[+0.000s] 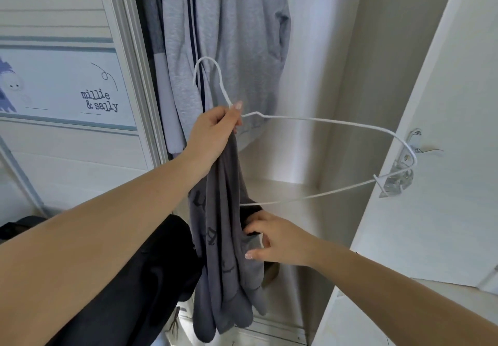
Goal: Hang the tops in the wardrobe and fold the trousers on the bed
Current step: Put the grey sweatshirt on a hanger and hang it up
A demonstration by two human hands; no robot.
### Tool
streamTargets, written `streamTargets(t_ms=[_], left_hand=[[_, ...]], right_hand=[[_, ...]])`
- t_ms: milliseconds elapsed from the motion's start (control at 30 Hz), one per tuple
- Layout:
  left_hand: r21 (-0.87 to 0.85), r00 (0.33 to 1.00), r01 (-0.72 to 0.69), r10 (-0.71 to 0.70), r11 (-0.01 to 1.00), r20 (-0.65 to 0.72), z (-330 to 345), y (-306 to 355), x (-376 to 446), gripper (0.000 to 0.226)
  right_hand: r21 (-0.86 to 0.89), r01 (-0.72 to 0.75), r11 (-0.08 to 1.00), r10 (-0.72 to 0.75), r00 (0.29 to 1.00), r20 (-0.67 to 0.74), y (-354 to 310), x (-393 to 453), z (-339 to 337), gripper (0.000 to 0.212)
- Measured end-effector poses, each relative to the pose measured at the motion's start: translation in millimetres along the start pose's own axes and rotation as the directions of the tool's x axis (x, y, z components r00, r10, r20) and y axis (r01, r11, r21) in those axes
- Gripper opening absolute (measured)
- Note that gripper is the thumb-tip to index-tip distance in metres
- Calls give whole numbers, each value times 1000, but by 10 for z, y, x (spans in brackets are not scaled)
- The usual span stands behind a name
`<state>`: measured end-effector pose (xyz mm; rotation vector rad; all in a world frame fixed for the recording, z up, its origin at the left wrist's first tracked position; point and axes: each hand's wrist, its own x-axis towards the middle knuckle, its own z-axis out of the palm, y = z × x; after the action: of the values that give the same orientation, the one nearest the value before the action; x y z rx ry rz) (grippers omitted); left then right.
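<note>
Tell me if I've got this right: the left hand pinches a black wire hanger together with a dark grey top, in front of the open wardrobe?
Not quite: the head view shows the wire hanger is white, not black. The left hand does pinch it together with the dark grey top.

matt grey cloth top point(229, 251), white-coated wire hanger point(323, 122)

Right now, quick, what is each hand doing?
Left hand: pinches the white wire hanger together with the dark grey top.
Right hand: grips a fold of the dark grey top.
</note>
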<state>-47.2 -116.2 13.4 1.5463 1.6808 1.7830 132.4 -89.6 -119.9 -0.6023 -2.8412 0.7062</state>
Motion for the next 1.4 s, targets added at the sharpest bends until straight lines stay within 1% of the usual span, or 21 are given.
streamTargets(t_ms=[100, 133, 200, 300, 333, 400, 500, 567, 667, 733, 767, 833, 867, 933, 1000, 1067, 1133, 1200, 1267, 1333, 1400], left_hand=[[14, 1000, 3, -3, 1000, -25, -46, -33, 9, 38], [18, 999, 6, -5, 1000, -34, -75, -50, 14, 38], [41, 999, 7, -5, 999, -33, -148, -113, 13, 41], [148, 1000, 10, -8, 989, -20, -283, -285, -52, 43], [191, 1000, 14, -12, 982, -14, -334, -355, -88, 44], [266, 999, 24, -30, 964, 18, -430, -496, -171, 41], [348, 995, 5, -40, 937, 93, -541, -640, -291, 28], [413, 988, -31, -35, 910, 151, -552, -677, -325, 29], [477, 967, -96, -31, 874, 251, -492, -663, -330, 32], [520, 939, -162, -31, 838, 343, -382, -660, -381, 34], [535, 921, -213, -14, 818, 389, -302, -657, -424, 35], [524, 890, -301, 37, 797, 454, -108, -618, -503, 34], [497, 884, -318, 62, 808, 464, -15, -583, -529, 33], [402, 890, -311, 115, 861, 442, 175, -491, -562, 31], [331, 903, -299, 153, 895, 401, 314, -412, -550, 30], [303, 915, -285, 164, 909, 369, 355, -365, -509, 29], [296, 918, -299, 187, 907, 351, 307, -347, -456, 25], [311, 908, -354, 244, 882, 341, 228, -348, -409, 19], [371, 886, -422, 288, 827, 364, 155, -382, -383, 21], [432, 869, -453, 280, 780, 408, 82, -460, -357, 24], [442, 889, -404, 229, 801, 396, -5, -527, -330, 19]], right_hand=[[46, -115, 992, 106, 982, 157, 18, -16, 72, 52], [19, -149, 989, 142, 968, 205, 41, -42, 78, 51], [-72, -182, 981, 194, 954, 230, 139, -115, 39, 48], [-278, -188, 942, 241, 955, 173, 340, -221, -222, 43], [-305, -194, 932, 248, 957, 149, 392, -261, -353, 40], [-299, -227, 927, 272, 955, 116, 450, -358, -623, 33], [-297, -257, 920, 290, 954, 73, 476, -512, -941, 28], [-376, -251, 892, 290, 956, 50, 457, -586, -1076, 29], [-529, -228, 818, 281, 959, 22, 373, -591, -1207, 30], [-593, -215, 776, 260, 965, -8, 273, -542, -1240, 27], [-599, -203, 775, 235, 972, -25, 227, -510, -1237, 25], [-579, -148, 802, 146, 988, -50, 151, -444, -1214, 19], [-570, -111, 814, 99, 994, -52, 106, -409, -1192, 19], [-574, -59, 817, 42, 998, -42, 62, -353, -1133, 15], [-583, -53, 811, 18, 998, -64, 76, -341, -1098, 19], [-494, -96, 864, 30, 990, -138, 114, -398, -1130, 21], [-394, -139, 909, 56, 975, -215, 162, -494, -1222, 30], [-375, -148, 915, 41, 960, -277, 215, -580, -1327, 34], [-343, -169, 924, 43, 937, -346, 252, -643, -1404, 31], [-276, -214, 937, 83, 904, -420, 297, -719, -1454, 27], [-195, -257, 947, 133, 861, -491, 363, -822, -1473, 25]])
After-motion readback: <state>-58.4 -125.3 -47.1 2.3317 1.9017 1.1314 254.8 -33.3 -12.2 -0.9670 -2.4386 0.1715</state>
